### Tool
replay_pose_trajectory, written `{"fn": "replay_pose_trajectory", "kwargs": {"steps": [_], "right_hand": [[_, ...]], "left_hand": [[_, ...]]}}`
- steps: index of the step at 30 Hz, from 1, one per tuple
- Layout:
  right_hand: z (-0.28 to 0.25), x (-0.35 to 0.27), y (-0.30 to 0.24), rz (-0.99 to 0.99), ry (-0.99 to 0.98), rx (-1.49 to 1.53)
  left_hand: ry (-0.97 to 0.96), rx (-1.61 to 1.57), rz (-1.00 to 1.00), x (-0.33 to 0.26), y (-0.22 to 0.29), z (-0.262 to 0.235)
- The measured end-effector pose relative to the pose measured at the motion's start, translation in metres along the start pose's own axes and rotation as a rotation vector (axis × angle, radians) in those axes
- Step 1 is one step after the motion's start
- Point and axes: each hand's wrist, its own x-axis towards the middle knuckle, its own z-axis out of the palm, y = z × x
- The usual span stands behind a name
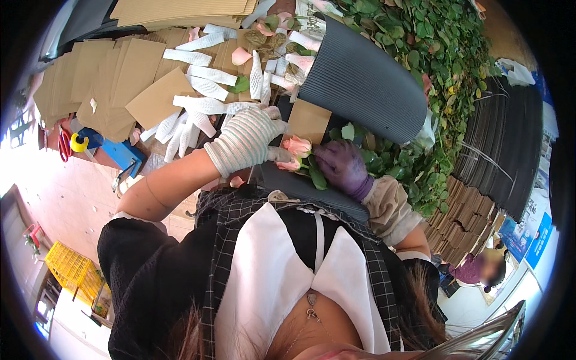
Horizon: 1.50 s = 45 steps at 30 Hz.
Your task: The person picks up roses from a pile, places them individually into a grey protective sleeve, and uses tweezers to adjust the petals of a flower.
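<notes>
Two pink roses (pixel 297 146) with green leaves lie in front of me, heads side by side and pointing left. My right hand (pixel 343 165), in a purple glove, is closed just below the heads, apparently around the stems, which it mostly hides. My left hand (pixel 249 135), in a white striped knit glove, is at the left of the heads. Its thumb touches or nearly touches a petal, and the fingers are apart from the thumb. Just beyond the roses is a brown cardboard piece (pixel 309 120). White foam net sleeves (pixel 207 79) lie scattered beyond my left hand.
Brown cardboard sheets (pixel 90 78) spread at the far left. A dark ribbed panel (pixel 363 81) curves up ahead, beside a big heap of leafy stems (pixel 447 114). Stacked dark sheets (pixel 501 150) stand right. Red scissors (pixel 64 144) and a blue tape dispenser (pixel 123 155) sit left.
</notes>
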Motion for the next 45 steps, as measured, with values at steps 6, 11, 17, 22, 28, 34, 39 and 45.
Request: {"fn": "replay_pose_trajectory", "kwargs": {"steps": [6,11,17,22,28,34,39,45], "right_hand": [[0.002,0.000,0.002,0.004,-0.009,0.015],[0.003,0.001,0.002,0.010,-0.005,0.031],[0.000,0.001,-0.001,0.056,-0.037,0.057],[0.007,-0.003,0.003,0.046,0.016,0.068],[0.007,-0.002,0.002,0.016,0.043,0.070],[0.004,-0.001,0.004,-0.005,0.031,0.045],[-0.001,-0.001,-0.001,0.033,-0.022,0.004],[0.020,-0.012,0.014,-0.045,0.075,0.043]], "left_hand": [[-0.059,-0.050,-0.079,0.002,0.002,0.006],[0.073,-0.221,-0.076,0.005,-0.006,0.024],[0.100,-0.281,-0.066,0.012,0.000,0.030],[0.223,-0.039,0.499,0.024,0.008,0.029],[-0.053,0.078,0.249,-0.017,-0.012,-0.015],[0.269,0.025,-0.044,-0.029,-0.004,-0.038],[0.447,0.010,0.223,0.003,-0.001,-0.007],[0.126,-0.008,0.350,0.016,0.021,0.001]]}}
